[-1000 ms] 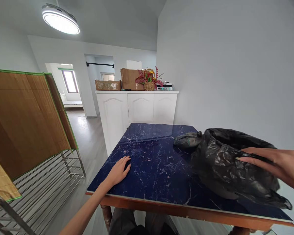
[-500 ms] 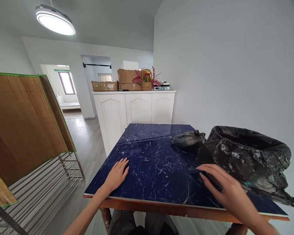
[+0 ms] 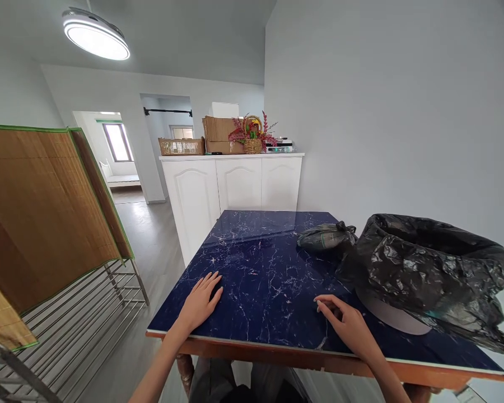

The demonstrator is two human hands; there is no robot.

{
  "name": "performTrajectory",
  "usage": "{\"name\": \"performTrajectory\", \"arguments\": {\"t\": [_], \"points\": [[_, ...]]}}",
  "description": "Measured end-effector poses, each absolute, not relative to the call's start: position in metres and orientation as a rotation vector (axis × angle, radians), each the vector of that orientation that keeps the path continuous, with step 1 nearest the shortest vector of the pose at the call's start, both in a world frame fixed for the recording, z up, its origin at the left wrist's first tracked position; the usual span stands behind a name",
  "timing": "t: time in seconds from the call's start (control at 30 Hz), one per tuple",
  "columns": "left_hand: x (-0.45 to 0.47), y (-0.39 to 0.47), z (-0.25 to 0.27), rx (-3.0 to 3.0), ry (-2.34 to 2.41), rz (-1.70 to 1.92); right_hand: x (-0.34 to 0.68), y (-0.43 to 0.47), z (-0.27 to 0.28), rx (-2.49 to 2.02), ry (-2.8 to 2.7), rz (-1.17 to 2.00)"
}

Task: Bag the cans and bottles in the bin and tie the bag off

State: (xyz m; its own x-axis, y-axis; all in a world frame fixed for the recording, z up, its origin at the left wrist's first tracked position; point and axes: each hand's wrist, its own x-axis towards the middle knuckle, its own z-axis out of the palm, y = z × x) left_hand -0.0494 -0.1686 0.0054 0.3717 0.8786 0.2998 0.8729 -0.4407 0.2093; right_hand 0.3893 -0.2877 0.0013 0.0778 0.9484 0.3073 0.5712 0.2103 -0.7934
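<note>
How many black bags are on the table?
2: a small bunched bag near the right-hand wall, and a large open bag to its right. More inside could be hidden.

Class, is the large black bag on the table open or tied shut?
Open: the large black bag has a wide, gaping mouth, with its dark inside showing.

left hand (image 3: 199,302): flat on blue tabletop (image 3: 273,274) | right hand (image 3: 348,326): near black-lined bin (image 3: 428,274)

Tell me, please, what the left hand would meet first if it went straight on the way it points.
Across the blue tabletop, the left hand would probably meet the white cabinet first, though the depth there is unclear.
</note>
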Motion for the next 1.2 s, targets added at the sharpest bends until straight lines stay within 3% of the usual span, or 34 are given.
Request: {"name": "performTrajectory", "arguments": {"t": [1.2], "points": [[-0.052,-0.171,0.002,2.552,1.647,0.673,0.395,-0.282,-0.018,-1.529,-1.564,0.629]]}}
